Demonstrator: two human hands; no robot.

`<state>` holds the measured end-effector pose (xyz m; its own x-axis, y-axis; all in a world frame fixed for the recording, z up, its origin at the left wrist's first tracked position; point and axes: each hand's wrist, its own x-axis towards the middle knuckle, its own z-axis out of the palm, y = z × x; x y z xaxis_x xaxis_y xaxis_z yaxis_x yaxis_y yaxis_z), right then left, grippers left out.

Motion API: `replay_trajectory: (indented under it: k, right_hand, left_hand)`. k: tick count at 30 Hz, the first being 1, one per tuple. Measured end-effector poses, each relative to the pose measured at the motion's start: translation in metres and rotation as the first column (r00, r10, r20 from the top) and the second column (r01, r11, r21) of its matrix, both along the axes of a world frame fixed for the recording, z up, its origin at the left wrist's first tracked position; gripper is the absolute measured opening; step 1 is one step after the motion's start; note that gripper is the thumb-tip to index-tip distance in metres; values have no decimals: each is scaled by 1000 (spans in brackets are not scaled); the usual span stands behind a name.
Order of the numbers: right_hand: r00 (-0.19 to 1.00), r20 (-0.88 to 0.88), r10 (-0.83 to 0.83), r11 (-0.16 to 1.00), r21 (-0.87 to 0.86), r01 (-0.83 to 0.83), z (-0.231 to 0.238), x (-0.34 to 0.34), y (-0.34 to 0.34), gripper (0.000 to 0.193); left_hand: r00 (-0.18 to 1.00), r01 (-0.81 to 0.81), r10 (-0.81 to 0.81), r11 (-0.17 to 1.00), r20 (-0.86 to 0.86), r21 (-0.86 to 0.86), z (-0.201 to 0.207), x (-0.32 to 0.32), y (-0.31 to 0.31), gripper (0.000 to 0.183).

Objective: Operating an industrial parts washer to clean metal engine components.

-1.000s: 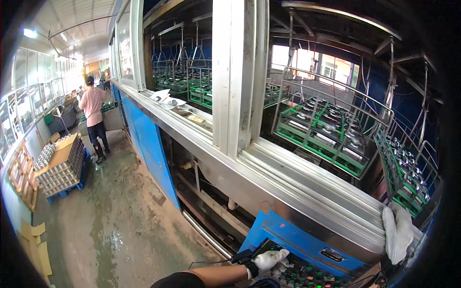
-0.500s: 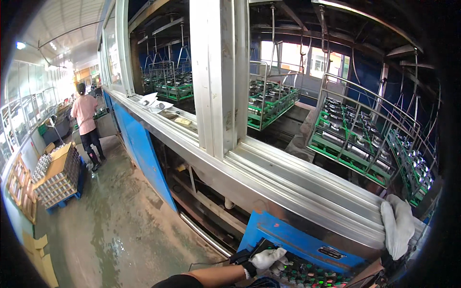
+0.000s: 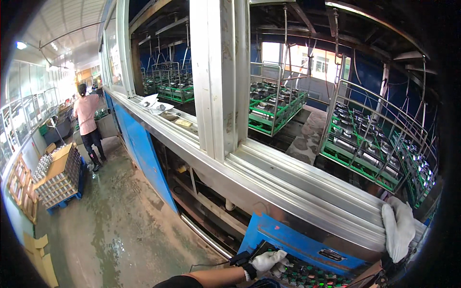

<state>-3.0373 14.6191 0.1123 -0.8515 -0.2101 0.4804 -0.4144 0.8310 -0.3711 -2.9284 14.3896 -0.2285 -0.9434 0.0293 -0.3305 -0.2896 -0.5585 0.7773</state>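
Observation:
My left hand (image 3: 266,261), in a white glove, reaches over the control panel (image 3: 312,277) with its many coloured buttons at the lower edge. Its fingers are curled and pressed together at the panel's left end; whatever is under the fingertips is hidden. My right hand (image 3: 399,230), gloved in white too, lies on the right end of the metal sill (image 3: 307,192). Its fingers are stretched out, draped over the sill's near edge, holding nothing. Beyond the sill hang wire baskets with green frames, the nearest basket (image 3: 365,144) loaded with shiny metal cylindrical parts.
Another hanging basket (image 3: 276,103) is left of it, behind a metal post (image 3: 213,77). Blue panels (image 3: 137,144) front the machine, with an open gap beside them. On the wet floor stands a pallet stack (image 3: 60,173); a person (image 3: 87,120) in pink stands farther off.
The hanging baskets behind the sill have shifted to the right. Both my hands have stayed in nearly the same places. The person in pink has moved an arm slightly.

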Motion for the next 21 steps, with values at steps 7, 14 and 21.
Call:
replay_trajectory:
  k: [7, 14, 21]
  right_hand:
    - [992, -128, 16, 1000, -7, -17, -3, -3, 13, 37]
    - [948, -303, 97, 995, 17, -96, -13, -26, 26, 34]
    - [930, -358, 84, 996, 15, -84, -17, -31, 26, 35]
  left_hand:
    - [997, 72, -70, 997, -36, 42, 2, -8, 6, 40]
    - [999, -46, 46, 999, 0, 24, -4, -16, 20, 38]
    - [998, -56, 57, 995, -15, 79, -38, -31, 17, 41]
